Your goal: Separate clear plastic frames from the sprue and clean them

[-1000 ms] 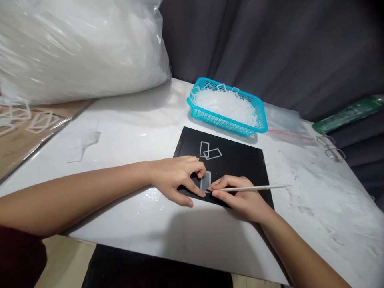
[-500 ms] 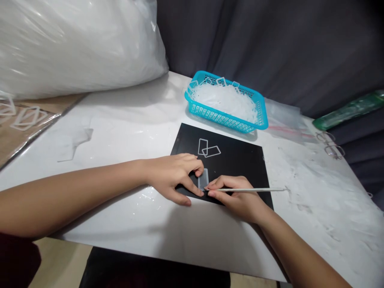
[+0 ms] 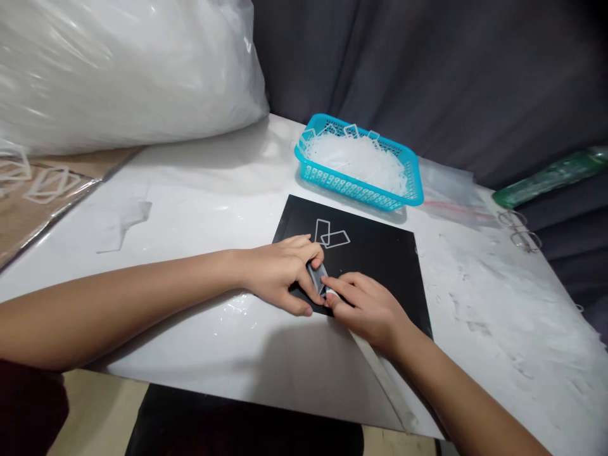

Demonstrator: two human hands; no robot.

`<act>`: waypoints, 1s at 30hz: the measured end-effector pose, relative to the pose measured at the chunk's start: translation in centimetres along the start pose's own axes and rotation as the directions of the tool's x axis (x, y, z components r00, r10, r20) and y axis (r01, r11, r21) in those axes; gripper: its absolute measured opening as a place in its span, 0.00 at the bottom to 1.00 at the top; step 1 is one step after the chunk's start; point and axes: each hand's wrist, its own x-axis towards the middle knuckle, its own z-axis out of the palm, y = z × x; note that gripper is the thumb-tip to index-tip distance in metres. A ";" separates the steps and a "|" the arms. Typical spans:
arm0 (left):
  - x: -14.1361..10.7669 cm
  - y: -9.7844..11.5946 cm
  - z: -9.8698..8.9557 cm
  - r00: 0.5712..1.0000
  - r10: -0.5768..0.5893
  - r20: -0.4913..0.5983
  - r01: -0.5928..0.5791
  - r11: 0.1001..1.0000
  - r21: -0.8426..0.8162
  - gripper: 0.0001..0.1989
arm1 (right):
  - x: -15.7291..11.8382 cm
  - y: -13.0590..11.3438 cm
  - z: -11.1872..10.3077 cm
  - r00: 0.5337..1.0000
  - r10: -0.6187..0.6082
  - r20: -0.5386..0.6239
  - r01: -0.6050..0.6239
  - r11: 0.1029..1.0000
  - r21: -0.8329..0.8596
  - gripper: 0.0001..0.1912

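Watching remotely, I see the translucent rectangle (image 3: 317, 278) slanted over the black mat (image 3: 384, 256), between my left hand (image 3: 281, 272) and right hand (image 3: 369, 310). The left arches palm-down, fingers spread, unclenched, tips at the rectangle's edges; the right, angled inward, pinches a white stick (image 3: 384, 380) extending back over the bench (image 3: 190, 228). Beyond sit two overlapping frames (image 3: 338, 234), then the blue basket (image 3: 351, 187).

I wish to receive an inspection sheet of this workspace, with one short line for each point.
Surface: white table, smudged at right; black mat on it.
Job's things: clear piece over the mat, partly hidden by fingers; two frames overlapping beyond it; pale stick.
Clutter: heaped blue basket, glasses, green bottle.
Grips: left hand spread, fingers at the piece; right hand pinches the stick.
Cables: nothing seen.
Surroundings: dark curtain behind; bulging bag at left.
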 end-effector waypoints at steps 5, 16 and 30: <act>0.1 -0.1 0.2 1.000 -0.011 -0.016 0.011 1.000 -0.001 0.13 | 0.4 1.2 -0.1 0.974 0.069 -0.217 -0.061 0.997 0.047 0.10; 0.6 2.2 0.9 0.919 -0.292 -0.264 0.095 0.816 -0.571 0.16 | 0.0 -4.1 -1.8 0.870 0.166 -0.464 -0.116 0.984 0.133 0.07; -0.1 3.6 0.8 0.912 -0.072 -0.403 -0.009 0.981 -0.196 0.15 | 0.2 -3.8 -0.2 0.850 -0.063 -0.523 0.144 0.983 0.116 0.11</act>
